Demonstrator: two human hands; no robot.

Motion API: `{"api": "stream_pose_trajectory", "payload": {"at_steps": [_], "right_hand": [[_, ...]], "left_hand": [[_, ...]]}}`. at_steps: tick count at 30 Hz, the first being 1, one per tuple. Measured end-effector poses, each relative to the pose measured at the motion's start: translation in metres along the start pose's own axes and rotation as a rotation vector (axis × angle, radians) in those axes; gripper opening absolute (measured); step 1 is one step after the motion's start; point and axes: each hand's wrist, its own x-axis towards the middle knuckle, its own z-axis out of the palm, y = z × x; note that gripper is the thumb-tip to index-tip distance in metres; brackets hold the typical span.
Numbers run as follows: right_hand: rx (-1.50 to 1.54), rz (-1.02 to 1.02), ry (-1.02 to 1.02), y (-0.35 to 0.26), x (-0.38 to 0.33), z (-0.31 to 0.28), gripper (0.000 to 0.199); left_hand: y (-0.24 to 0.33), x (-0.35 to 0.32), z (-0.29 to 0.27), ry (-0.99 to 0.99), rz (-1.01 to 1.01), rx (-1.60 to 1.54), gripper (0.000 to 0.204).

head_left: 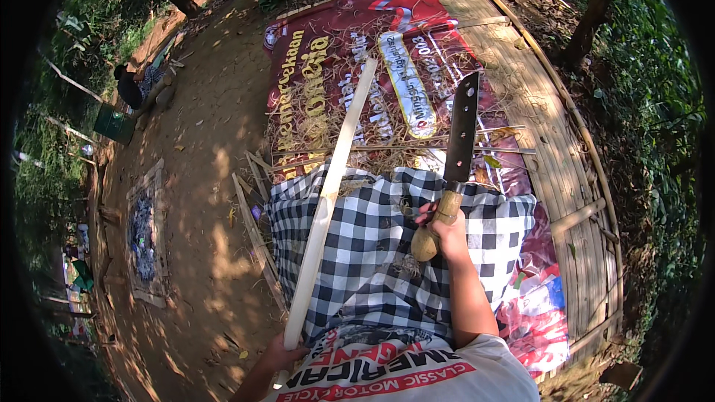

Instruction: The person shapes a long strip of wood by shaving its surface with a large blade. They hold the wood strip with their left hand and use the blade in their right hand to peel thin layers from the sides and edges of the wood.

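Low on the left, my left hand (281, 355) is closed around the lower end of a long pale bamboo strip (332, 186). The strip slants up and away across my lap, which a black-and-white checked cloth (365, 234) covers. My right hand (449, 234) grips the wooden handle of a machete (463, 130) over the right side of the lap. Its dark, broad blade has several holes and points up and away. Blade and strip are apart. Thin curled bamboo shavings (313, 89) lie scattered just beyond my knees.
A red printed banner (477, 52) spreads over a bamboo-slat platform (555, 126) edged by a pole. Thin bamboo sticks (261, 246) lean at the left edge. On the dirt ground stands a framed ash pit (145, 231). Another person (134, 85) is far left, near a green container (114, 123).
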Motion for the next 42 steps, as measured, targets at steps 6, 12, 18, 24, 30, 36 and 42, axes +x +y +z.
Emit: {"api": "stream_pose_trajectory", "payload": {"at_steps": [6, 12, 18, 24, 30, 36, 42], "right_hand": [[0.008, -0.009, -0.014, -0.003, 0.001, 0.001, 0.032], [-0.071, -0.033, -0.002, -0.013, 0.002, 0.003, 0.032], [-0.146, -0.065, 0.133, -0.015, 0.0, 0.011, 0.027], [-0.379, -0.069, 0.148, -0.004, 0.002, 0.006, 0.021], [-0.515, -0.023, 0.151, 0.003, 0.005, 0.011, 0.021], [-0.598, 0.01, 0.082, -0.003, 0.005, 0.02, 0.023], [-0.763, 0.014, 0.039, -0.008, 0.006, 0.026, 0.032]], "left_hand": [[0.037, -0.005, -0.016, 0.103, 0.049, -0.401, 0.017], [0.073, 0.04, -0.034, 0.124, 0.246, -0.196, 0.022], [0.073, 0.096, -0.013, 0.053, 0.292, -0.007, 0.025], [0.059, 0.14, -0.01, 0.01, 0.28, 0.088, 0.032], [0.076, 0.156, -0.018, -0.127, -0.017, 0.02, 0.043], [0.092, 0.167, -0.037, -0.394, -0.271, -0.102, 0.046], [0.089, 0.162, -0.044, -0.447, -0.337, -0.06, 0.047]]}}
